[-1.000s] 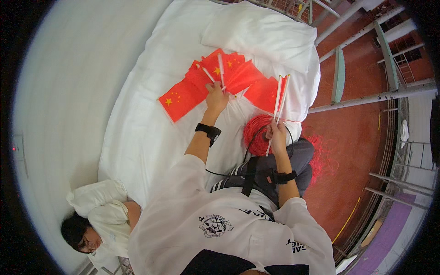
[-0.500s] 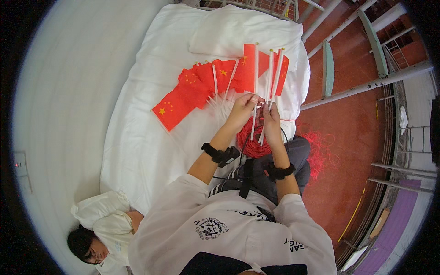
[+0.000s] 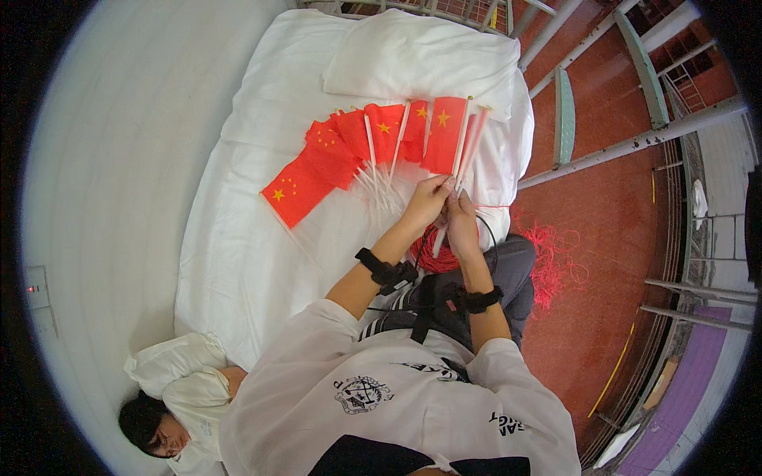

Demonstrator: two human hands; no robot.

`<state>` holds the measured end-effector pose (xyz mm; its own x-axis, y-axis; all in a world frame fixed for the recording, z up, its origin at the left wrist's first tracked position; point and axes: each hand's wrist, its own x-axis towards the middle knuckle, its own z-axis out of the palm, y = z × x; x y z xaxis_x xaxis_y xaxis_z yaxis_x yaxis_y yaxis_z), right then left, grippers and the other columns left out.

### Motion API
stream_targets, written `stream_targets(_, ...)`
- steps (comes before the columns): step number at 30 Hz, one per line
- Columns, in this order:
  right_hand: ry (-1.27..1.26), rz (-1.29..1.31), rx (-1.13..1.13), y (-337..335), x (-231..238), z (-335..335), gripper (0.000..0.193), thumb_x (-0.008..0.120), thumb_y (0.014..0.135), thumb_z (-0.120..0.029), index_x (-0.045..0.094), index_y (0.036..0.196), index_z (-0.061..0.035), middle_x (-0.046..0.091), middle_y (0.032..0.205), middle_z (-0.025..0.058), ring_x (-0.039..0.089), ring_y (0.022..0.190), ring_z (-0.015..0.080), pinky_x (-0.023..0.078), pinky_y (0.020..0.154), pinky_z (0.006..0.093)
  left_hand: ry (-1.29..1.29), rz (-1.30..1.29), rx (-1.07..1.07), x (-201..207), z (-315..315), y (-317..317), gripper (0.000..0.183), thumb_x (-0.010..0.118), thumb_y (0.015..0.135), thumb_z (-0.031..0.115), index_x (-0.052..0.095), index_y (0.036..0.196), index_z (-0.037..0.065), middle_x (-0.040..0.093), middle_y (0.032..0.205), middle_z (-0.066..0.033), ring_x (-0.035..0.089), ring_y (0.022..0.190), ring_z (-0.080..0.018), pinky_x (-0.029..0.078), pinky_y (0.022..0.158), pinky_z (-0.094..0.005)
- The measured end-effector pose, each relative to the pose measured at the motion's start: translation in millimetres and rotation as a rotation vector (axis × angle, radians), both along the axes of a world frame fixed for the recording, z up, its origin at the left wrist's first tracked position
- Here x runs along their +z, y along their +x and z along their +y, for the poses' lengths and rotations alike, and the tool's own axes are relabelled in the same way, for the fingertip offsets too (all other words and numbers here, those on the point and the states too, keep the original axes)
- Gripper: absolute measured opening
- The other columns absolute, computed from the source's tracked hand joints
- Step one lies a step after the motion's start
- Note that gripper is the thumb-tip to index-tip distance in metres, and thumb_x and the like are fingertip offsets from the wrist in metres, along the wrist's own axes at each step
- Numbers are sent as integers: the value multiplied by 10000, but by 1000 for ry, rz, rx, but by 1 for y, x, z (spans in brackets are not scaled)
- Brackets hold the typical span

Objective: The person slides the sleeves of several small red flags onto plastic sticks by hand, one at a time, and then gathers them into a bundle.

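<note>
Both hands meet over the bed, gripping small red hand flags (image 3: 446,131) with yellow stars and white sticks. My left hand (image 3: 427,200) is closed, its thumb and fingers pinching a stick just below the red cloth. Right beside it, my right hand (image 3: 462,224) is closed round the lower part of the sticks, one of them blurred by motion. Several more flags (image 3: 317,170) lie fanned out on the white sheet left of my hands, their sticks overlapping. Under my hands sits a coil of red cord (image 3: 432,252), partly hidden by the right hand and forearm.
A white pillow (image 3: 421,59) lies at the bed's far end. Metal rails and a ladder with green rungs (image 3: 564,119) stand on the right. Loose red cord (image 3: 552,266) hangs over the red floor. Another person (image 3: 186,412) lies at the lower left beside the wall.
The held flags have come closer together and dropped slightly toward me. My hands have drawn together, the right one moving nearer the left and lower. The flags on the bed look unchanged.
</note>
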<state>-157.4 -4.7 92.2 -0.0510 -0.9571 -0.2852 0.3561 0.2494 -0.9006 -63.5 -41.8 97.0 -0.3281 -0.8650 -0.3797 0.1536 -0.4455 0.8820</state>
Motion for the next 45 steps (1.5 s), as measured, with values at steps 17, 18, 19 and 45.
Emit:
stream_targets(17, 102, -568, -140, -10, -15, 28, 458, 266, 930, -410, 487, 1074, -36, 577, 912, 61, 548, 745, 165, 448, 652, 271, -79, 289, 19, 8, -20, -18, 304, 425, 908, 278, 446, 942, -23, 591, 961, -207, 613, 821, -249, 516, 653, -320)
stream_targets(18, 99, -566, -147, -11, -15, 28, 458, 266, 930, -410, 487, 1074, -36, 577, 912, 61, 548, 745, 165, 448, 652, 271, -79, 292, 12, 7, -14, -22, 304, 425, 908, 278, 446, 942, -23, 591, 961, -207, 613, 821, -249, 516, 653, -320)
stream_targets(19, 149, -524, -234, -12, -14, 27, 437, 272, 931, -400, 493, 1051, -42, 572, 890, 56, 546, 751, 163, 449, 657, 271, -31, 275, 17, 6, -7, -26, 279, 421, 909, 270, 432, 942, -7, 593, 953, -202, 617, 801, -247, 517, 624, -310)
stream_targets(45, 53, -646, -252, 15, -13, 39, 321, 351, 930, -331, 497, 889, -48, 490, 653, 12, 410, 490, 81, 309, 420, 190, -136, 356, 51, 1, -6, -18, 253, 390, 922, 262, 423, 930, 11, 593, 941, -223, 602, 851, -274, 472, 757, -334)
